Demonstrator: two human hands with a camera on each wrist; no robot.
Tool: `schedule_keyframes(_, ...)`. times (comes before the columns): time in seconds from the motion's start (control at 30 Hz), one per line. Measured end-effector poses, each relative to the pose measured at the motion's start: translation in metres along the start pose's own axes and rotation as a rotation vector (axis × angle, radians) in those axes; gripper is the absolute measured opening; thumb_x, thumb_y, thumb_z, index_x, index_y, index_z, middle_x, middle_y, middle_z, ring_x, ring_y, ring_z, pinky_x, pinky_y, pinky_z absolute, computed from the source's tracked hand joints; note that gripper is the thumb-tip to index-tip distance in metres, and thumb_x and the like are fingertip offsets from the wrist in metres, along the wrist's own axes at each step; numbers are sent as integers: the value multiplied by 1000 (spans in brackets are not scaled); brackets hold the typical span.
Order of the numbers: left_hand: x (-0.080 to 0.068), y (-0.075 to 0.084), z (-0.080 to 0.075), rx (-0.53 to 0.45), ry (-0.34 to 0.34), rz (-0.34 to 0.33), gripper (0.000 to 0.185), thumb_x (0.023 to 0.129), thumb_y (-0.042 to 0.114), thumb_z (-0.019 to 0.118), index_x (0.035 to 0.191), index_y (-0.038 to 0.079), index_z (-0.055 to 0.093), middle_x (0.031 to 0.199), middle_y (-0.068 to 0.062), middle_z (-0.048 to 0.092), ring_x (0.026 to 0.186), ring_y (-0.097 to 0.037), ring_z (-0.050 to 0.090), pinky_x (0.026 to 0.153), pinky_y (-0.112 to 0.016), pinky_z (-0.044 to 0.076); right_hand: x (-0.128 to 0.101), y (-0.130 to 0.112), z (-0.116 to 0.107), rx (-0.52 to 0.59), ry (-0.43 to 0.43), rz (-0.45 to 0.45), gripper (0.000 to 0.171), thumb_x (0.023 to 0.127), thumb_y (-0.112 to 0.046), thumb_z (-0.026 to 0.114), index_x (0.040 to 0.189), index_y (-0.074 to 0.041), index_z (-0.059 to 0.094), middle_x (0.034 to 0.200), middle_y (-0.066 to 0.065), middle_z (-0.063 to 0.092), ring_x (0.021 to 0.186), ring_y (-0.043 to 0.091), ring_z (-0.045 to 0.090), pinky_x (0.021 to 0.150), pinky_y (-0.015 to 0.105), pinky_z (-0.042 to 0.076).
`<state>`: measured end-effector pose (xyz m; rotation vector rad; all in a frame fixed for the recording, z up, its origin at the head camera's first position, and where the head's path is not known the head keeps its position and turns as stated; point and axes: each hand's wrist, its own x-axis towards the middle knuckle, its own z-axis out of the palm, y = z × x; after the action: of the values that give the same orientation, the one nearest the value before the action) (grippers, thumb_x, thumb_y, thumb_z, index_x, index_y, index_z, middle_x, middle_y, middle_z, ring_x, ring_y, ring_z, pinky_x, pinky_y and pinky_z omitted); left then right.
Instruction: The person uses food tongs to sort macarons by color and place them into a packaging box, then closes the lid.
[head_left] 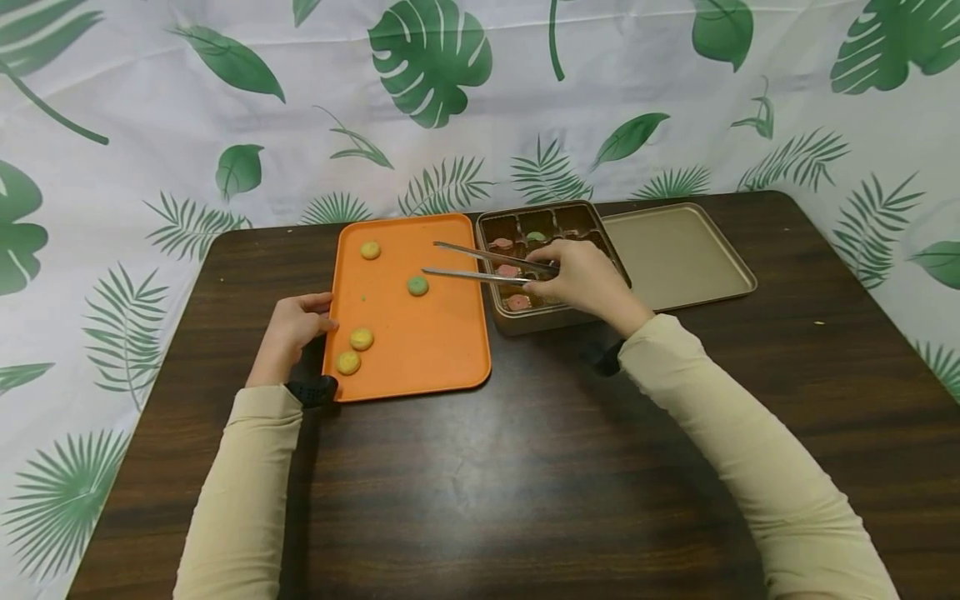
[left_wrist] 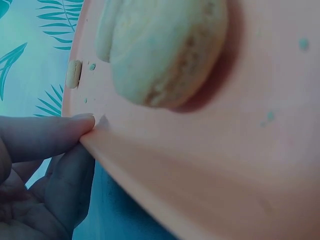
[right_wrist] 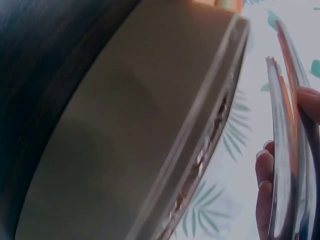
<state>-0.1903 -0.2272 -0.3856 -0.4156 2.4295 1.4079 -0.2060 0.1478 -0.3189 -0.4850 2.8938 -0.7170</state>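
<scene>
My left hand [head_left: 294, 327] pinches the left rim of an orange tray [head_left: 427, 358], thumb and fingers on its edge in the left wrist view. On the tray lie a green macaron [head_left: 417, 286] and three yellow macarons, one near the back [head_left: 371, 250], two close together at the front left. My right hand [head_left: 581, 275] holds metal tongs [head_left: 480, 276] above a brown box [head_left: 540, 323]. Their arms are spread apart, tips reaching left over the tray near the green macaron with nothing between them. Pink macarons [head_left: 518, 302] and a green one [head_left: 536, 237] sit in the box's compartments.
A flat gold-brown lid [head_left: 675, 254] lies right of the box, edge partly behind it. Tray, box and lid stand on a dark wooden table [head_left: 480, 492]. A white cloth with green leaves [head_left: 525, 100] hangs behind. Small green crumbs dot the tray.
</scene>
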Motion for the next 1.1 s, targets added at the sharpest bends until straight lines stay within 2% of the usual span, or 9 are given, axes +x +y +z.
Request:
schedule_keyframes(0.13, 0, -1, 0, 3, -6, -7, 57, 94, -3, 49, 148, 2, 33, 147, -23, 41, 128, -32, 46, 94, -22, 52, 5, -8, 10, -47, -46, 0, 45, 82, -29, 74, 123, -13, 67, 100, 11, 70, 65, 20, 51, 51, 27, 35)
schedule_keyframes(0.23, 0, -1, 0, -1, -5, -5, 57, 93, -3, 49, 148, 2, 33, 147, -23, 41, 128, -32, 46, 98, -26, 50, 9, -14, 16, -83, -75, 4, 47, 82, -32, 75, 125, -18, 66, 101, 10, 70, 63, 18, 50, 50, 26, 34)
schedule_keyframes(0.37, 0, -1, 0, -5, -5, 3, 57, 93, -4, 50, 147, 1, 33, 147, -24, 41, 128, -32, 46, 95, -23, 51, 13, -20, 23, -140, -97, 0, 45, 84, -31, 73, 126, -19, 64, 106, 9, 69, 64, 19, 52, 49, 26, 36)
schedule_keyframes(0.63, -1, 0, 1, -25, -1, 11, 58, 92, -6, 49, 147, 0, 33, 146, -25, 41, 127, -32, 46, 67, -3, 44, 15, -35, 30, -227, -102, -27, 37, 86, -27, 70, 121, -14, 68, 105, 10, 65, 79, 22, 60, 57, 31, 48)
schedule_keyframes(0.73, 0, -1, 1, -25, 1, 11, 57, 92, -5, 49, 147, 0, 33, 146, -25, 42, 126, -32, 46, 67, -3, 44, 16, -40, 31, -268, -112, -40, 36, 87, -27, 69, 120, -13, 68, 105, 9, 64, 81, 23, 61, 59, 33, 50)
schedule_keyframes(0.83, 0, -2, 1, -20, -1, 4, 58, 93, -4, 50, 147, 2, 33, 146, -24, 42, 127, -32, 46, 82, -12, 51, 17, -43, 34, -307, -110, -54, 37, 87, -28, 69, 120, -12, 68, 107, 9, 65, 86, 24, 63, 64, 36, 54)
schedule_keyframes(0.93, 1, -3, 2, -17, -2, 1, 58, 93, -4, 50, 148, 2, 33, 147, -23, 41, 128, -31, 46, 86, -15, 51, 18, -44, 36, -320, -111, -58, 35, 87, -28, 69, 119, -12, 68, 108, 8, 66, 89, 25, 65, 68, 39, 56)
schedule_keyframes(1.07, 2, -4, 1, -22, 0, 13, 58, 92, -5, 51, 147, 1, 34, 146, -24, 42, 127, -32, 47, 69, -4, 46, 17, -44, 36, -320, -108, -72, 32, 87, -25, 69, 116, -13, 70, 106, 8, 67, 88, 25, 66, 66, 38, 56)
schedule_keyframes(1.1, 3, -4, 1, -22, 1, 14, 58, 91, -5, 51, 147, 1, 34, 146, -24, 42, 127, -32, 47, 69, -4, 46, 16, -44, 36, -323, -103, -79, 31, 86, -24, 69, 115, -13, 70, 106, 8, 67, 88, 24, 66, 66, 38, 55)
